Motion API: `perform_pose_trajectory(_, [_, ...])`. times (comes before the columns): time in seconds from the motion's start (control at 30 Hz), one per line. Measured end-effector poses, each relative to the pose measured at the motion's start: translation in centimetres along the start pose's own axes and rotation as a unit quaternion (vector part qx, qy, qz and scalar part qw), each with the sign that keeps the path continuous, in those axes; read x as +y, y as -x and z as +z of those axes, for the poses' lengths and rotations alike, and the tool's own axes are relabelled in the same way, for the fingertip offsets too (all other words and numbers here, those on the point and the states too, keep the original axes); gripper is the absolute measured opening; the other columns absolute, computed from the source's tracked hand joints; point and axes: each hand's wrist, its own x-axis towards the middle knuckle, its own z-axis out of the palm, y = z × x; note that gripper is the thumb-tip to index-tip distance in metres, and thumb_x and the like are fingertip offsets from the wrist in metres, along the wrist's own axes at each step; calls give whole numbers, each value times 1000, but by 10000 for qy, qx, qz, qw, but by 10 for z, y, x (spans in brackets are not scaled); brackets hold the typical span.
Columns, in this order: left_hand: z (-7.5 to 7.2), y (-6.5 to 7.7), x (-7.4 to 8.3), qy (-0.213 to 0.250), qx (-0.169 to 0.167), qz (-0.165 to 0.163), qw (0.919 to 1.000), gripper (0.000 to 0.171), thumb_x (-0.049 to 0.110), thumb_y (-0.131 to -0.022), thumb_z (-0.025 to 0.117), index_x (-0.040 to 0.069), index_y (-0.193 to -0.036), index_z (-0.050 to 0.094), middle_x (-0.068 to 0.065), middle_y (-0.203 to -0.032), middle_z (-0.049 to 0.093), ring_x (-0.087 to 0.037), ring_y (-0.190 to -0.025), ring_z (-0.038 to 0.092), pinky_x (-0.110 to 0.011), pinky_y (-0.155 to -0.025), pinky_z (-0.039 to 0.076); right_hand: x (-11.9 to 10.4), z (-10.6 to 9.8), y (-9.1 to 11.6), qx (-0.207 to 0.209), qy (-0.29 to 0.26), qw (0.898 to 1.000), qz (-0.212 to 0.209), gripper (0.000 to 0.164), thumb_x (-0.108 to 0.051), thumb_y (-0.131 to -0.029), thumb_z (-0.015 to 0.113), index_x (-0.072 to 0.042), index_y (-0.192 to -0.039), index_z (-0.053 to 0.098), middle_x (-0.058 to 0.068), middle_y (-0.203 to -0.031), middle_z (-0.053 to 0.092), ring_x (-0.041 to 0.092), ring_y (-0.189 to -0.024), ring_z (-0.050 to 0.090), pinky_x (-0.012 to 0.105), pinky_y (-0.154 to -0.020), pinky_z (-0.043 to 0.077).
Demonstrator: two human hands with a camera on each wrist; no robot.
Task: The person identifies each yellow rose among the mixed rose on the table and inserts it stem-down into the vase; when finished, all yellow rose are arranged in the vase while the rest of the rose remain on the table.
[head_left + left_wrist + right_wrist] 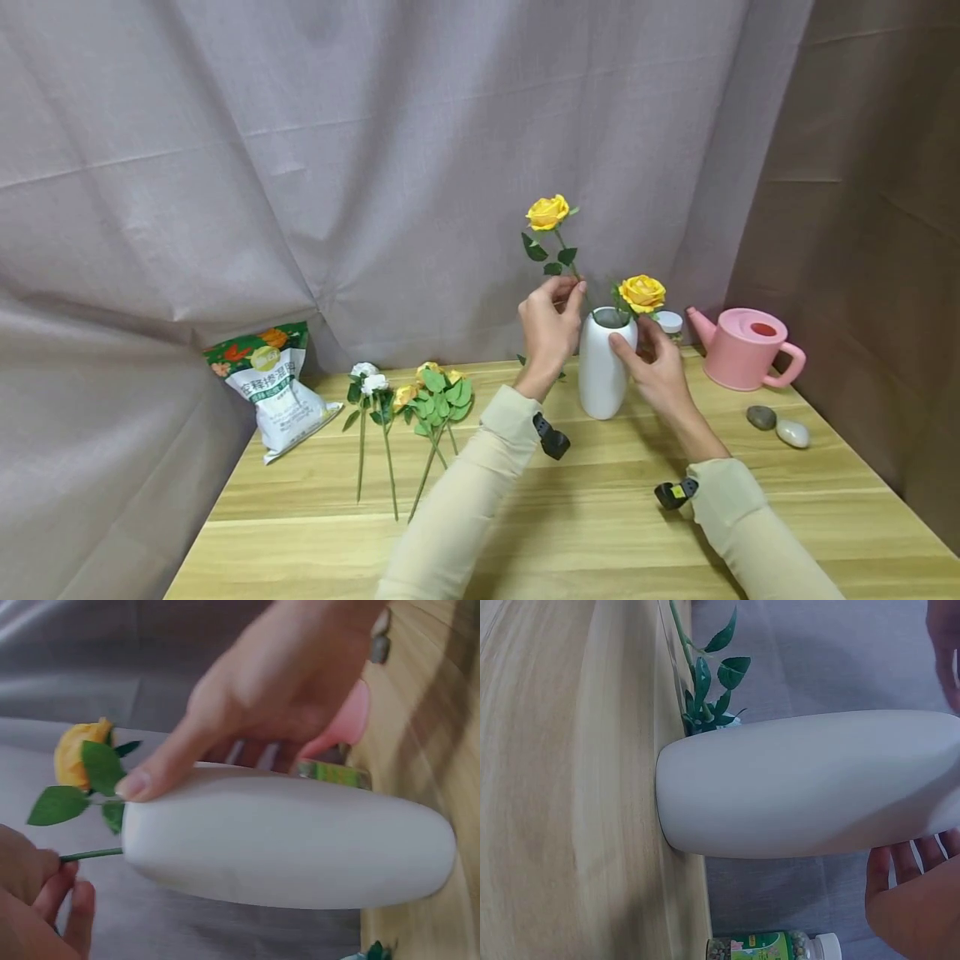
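Observation:
A white vase [602, 371] stands upright on the wooden table. My right hand [660, 367] grips it near the rim, thumb on the near side and fingers behind. My left hand [551, 321] pinches the stem of a yellow rose [547, 212] beside the vase mouth; in the left wrist view the lower stem [94, 855] runs in at the rim. Another yellow rose [642, 294] leans out over the right side of the mouth, its leaves [103, 769] close to my right thumb. Inside the vase, the stems are hidden.
At the back right stand a pink watering can [746, 350] and a small white-lidded jar [769, 947]. Two stones [780, 425] lie before the can. On the left, white roses [369, 379] and yellow flowers [435, 392] lie near a printed bag [281, 396]. A grey curtain [412, 167] hangs behind.

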Motion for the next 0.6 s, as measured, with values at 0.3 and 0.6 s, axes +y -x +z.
perform_pose_trajectory(0.3, [16, 8, -9, -1166, -736, 304, 9900, 18, 34, -96, 69, 20, -99, 80, 8, -95, 78, -1, -87, 72, -12, -74, 55, 37, 2, -13, -23, -50, 10000, 41, 66, -35, -97, 68, -9, -151, 41, 17, -135, 58, 5, -110, 56, 12, -88, 47])
perform_pose_trajectory(0.6, [7, 6, -2, -1948, -917, 637, 9745, 19, 38, -94, 72, 23, -90, 82, 10, -88, 78, -4, -81, 73, -14, -65, 55, 12, 1, -6, -75, 94, 9999, 57, 53, -35, -97, 66, -7, -139, 50, 9, -121, 61, 9, -105, 58, 15, -82, 50])
